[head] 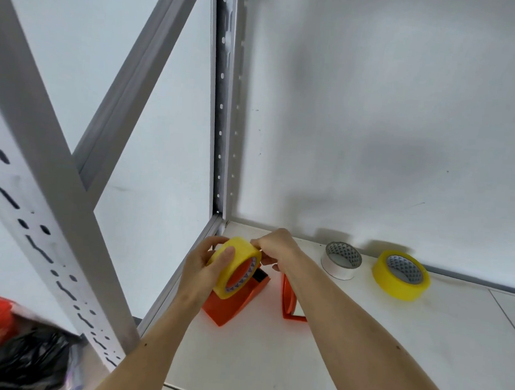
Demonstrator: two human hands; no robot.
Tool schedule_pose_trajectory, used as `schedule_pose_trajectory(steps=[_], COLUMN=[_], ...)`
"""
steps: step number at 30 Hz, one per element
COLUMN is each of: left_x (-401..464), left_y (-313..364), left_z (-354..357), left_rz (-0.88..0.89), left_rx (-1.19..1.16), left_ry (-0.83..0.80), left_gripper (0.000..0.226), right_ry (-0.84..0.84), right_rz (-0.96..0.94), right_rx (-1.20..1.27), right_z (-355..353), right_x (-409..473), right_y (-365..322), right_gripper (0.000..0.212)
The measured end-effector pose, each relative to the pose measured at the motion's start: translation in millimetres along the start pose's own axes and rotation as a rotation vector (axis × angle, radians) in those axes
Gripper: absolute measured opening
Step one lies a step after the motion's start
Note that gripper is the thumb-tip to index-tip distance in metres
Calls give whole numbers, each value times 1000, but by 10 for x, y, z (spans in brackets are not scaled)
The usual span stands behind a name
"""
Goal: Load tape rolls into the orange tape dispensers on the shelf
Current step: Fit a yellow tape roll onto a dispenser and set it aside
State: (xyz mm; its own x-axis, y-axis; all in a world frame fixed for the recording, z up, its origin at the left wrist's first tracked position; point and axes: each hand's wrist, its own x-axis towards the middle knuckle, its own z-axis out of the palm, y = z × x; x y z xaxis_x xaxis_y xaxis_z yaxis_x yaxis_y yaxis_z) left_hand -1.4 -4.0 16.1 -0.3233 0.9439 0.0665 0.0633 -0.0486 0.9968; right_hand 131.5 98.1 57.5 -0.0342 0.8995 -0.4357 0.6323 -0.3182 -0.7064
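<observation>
Head view, downward, close over shelf (362, 334)

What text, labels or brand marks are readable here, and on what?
None readable.
Core of the held yellow tape roll: small dark triangle marks on an orange liner, no letters legible.
Cores of the white tape roll and the other yellow tape roll: triangle pattern only.
Orange dispensers, shelf: no markings visible.

White wall (389, 97); grey slotted shelf upright (225, 103); white shelf board (360, 364).

Yellow tape roll (234, 266) – glossy, translucent plastic; dispenser (232, 308) – matt orange plastic; shelf (361, 349) smooth, matt white.
</observation>
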Motion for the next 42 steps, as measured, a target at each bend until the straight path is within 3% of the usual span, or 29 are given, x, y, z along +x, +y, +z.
schedule_pose_trajectory(steps=[3, 7, 12, 16, 18, 21, 24, 27, 36, 38, 42], left_x=[-94, -152, -91, -38, -21, -21, -30, -56, -316, -372, -426], left_y=[-177, -290, -108, -4, 42, 81, 94, 108, 31, 1, -32], left_z=[-39, -29, 71, 111, 83, 28, -5, 2, 155, 168, 162], left_rz=[-25, -63, -59, -114, -141, -244, -356, -415, -342, -289, -234], left_rx=[1, 46, 197, 431, 475, 439, 374, 203, -90, -108, -112], left_ry=[-5, 18, 42, 86, 90, 52, 4, 22, 196, 214, 227], left_gripper=[24, 49, 38, 36, 34, 32, 23, 21, 12, 13, 17], right_ry=[37, 62, 84, 101, 94, 86, 118, 131, 218, 237, 250], right_rz=[-76, -172, -214, -252, -247, -268, -315, -320, -364, -348, -353], right_rx=[-121, -251, -309, -425, -409, -453, -483, -439, -337, -287, -254], right_z=[59, 163, 153, 191, 213, 214, 202, 216, 298, 301, 208], right_x=[24, 10, -77, -79, -85, -115, -129, -131, -135, -123, -65], right_y=[128, 182, 130, 161, 155, 125, 122, 133, 154, 179, 163], right_gripper=[21, 35, 42, 35, 43, 51, 34, 31, 25, 15, 15])
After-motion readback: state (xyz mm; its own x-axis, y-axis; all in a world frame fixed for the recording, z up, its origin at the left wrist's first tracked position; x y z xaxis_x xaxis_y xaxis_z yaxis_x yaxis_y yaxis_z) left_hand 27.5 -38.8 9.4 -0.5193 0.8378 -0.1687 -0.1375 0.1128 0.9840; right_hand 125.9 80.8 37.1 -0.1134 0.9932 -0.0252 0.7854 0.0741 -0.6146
